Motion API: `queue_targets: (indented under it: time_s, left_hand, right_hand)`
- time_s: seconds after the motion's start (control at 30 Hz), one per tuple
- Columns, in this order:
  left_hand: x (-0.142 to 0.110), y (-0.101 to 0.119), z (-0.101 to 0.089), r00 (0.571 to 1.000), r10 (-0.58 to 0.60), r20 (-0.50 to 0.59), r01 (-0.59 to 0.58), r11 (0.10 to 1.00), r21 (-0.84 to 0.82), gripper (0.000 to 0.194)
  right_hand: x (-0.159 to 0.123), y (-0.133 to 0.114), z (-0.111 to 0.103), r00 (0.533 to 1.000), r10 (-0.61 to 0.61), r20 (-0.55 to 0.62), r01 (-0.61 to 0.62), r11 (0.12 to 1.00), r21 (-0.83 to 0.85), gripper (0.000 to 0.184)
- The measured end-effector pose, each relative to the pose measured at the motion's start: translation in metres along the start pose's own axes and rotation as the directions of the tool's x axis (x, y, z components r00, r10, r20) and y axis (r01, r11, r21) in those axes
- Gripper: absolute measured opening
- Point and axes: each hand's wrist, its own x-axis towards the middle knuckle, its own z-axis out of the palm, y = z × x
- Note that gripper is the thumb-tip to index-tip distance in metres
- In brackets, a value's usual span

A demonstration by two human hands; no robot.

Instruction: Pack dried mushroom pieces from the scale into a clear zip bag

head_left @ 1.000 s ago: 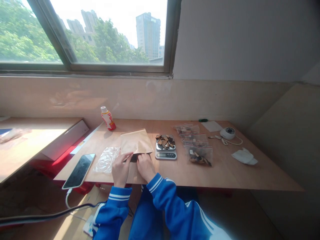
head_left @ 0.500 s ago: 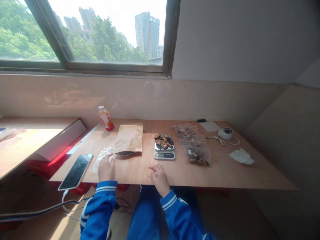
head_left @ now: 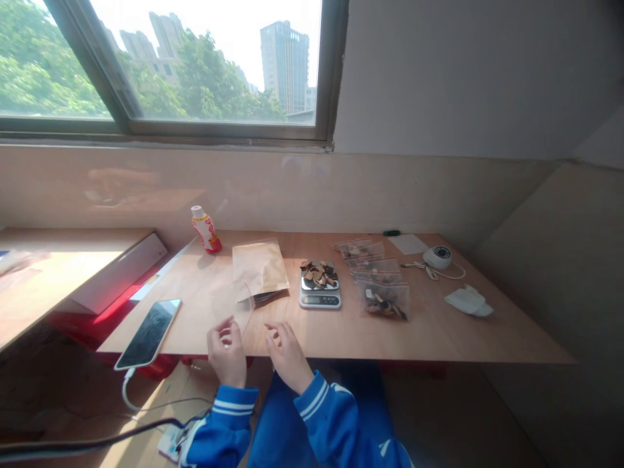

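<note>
My left hand (head_left: pixel 227 351) pinches the lower edge of a clear plastic bag (head_left: pixel 229 300), which is lifted off the table and overlaps the left side of a brown kraft paper pouch (head_left: pixel 259 268). Beside it, at the table's front edge, my right hand (head_left: pixel 288 354) is held with fingers loosely bent and apart, nothing visible in them. Beyond and right of that hand, a small digital scale (head_left: pixel 320 301) carries a pile of dried brown slices (head_left: pixel 319 275). The pouch lies flat, its dark mouth facing me.
Several zip bags of dried slices (head_left: pixel 383 301) lie right of the scale. Farther right are a white round device (head_left: pixel 437 257) with a cord and a crumpled white tissue (head_left: pixel 468 301). A charging phone (head_left: pixel 149 334) and a red-white bottle (head_left: pixel 207 230) stand or lie on the left.
My left hand has picked up the plastic bag and moved right with it. The pouch has shifted right and turned slightly. My right hand has moved left toward the other hand.
</note>
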Motion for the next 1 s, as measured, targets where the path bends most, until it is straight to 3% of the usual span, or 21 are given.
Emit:
queue_targets:
  time_s: [0.07,0.2,0.37,0.47,0.53,0.63,0.77,0.83,1.0]
  left_hand:
    - [-0.022,0.014,0.007,0.994,0.081,0.071,-0.076,0.995,-0.069,0.029]
    - [-0.042,0.022,0.015,0.927,0.279,0.25,-0.232,0.951,-0.203,0.028]
    - [-0.039,0.019,0.018,0.876,0.319,0.362,-0.218,0.931,-0.292,0.045]
    - [-0.038,0.016,0.021,0.8,0.352,0.487,-0.244,0.931,-0.272,0.037]
    - [-0.039,0.013,0.025,0.785,0.357,0.506,-0.256,0.931,-0.261,0.03]
    - [-0.041,0.009,0.032,0.802,0.369,0.47,-0.272,0.926,-0.262,0.021]
    - [-0.035,0.002,0.044,0.906,0.298,0.3,-0.243,0.948,-0.207,0.022]
    - [-0.029,-0.001,0.051,0.933,0.288,0.217,-0.249,0.949,-0.192,0.022]
    - [-0.02,-0.002,0.073,0.873,0.479,0.092,-0.453,0.866,-0.211,0.018]
  right_hand:
    - [0.008,-0.01,0.003,0.999,0.031,-0.032,-0.027,0.993,0.115,0.028]
    - [0.019,-0.021,-0.003,0.987,0.134,-0.094,-0.1,0.949,0.3,0.023]
    - [0.018,-0.008,-0.023,0.975,0.188,-0.121,-0.134,0.924,0.357,0.02]
    - [0.015,0.004,-0.032,0.966,0.223,-0.128,-0.165,0.919,0.359,0.022]
    - [0.013,0.011,-0.037,0.958,0.249,-0.142,-0.192,0.925,0.329,0.023]
    - [0.012,0.021,-0.044,0.941,0.298,-0.162,-0.229,0.911,0.344,0.029]
    - [0.01,0.033,-0.062,0.891,0.37,-0.262,-0.219,0.858,0.465,0.037]
    - [0.01,0.037,-0.072,0.871,0.396,-0.291,-0.223,0.846,0.484,0.038]
    - [0.017,0.042,-0.092,0.904,0.368,-0.219,-0.246,0.865,0.438,0.04]
